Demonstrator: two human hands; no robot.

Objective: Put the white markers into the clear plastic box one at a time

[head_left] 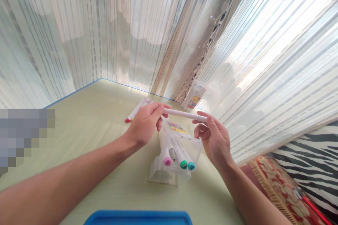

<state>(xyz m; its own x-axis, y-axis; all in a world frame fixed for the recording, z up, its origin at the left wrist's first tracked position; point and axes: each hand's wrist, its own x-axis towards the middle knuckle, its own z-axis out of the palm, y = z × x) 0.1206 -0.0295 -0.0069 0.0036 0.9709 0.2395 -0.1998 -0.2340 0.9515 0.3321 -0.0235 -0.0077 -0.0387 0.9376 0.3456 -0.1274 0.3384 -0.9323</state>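
Both my hands hold one white marker (183, 114) level above the table. My left hand (146, 123) pinches its left end, my right hand (213, 137) pinches its right end. Right below them a clear plastic marker case (173, 156) lies on its side on the pale green table (92, 126). Inside it are several markers with pink, grey, green and teal caps facing me. Behind my left hand, a loose white marker with a red tip (135, 110) lies on the table, with another partly hidden beside it.
Sheer striped curtains (158, 31) close in the table's far sides. A clear lid or package with a label (195, 95) leans at the back right. A blue tray edge (138, 217) lies at the near edge. A patterned cushion (274, 182) and zebra fabric are at the right.
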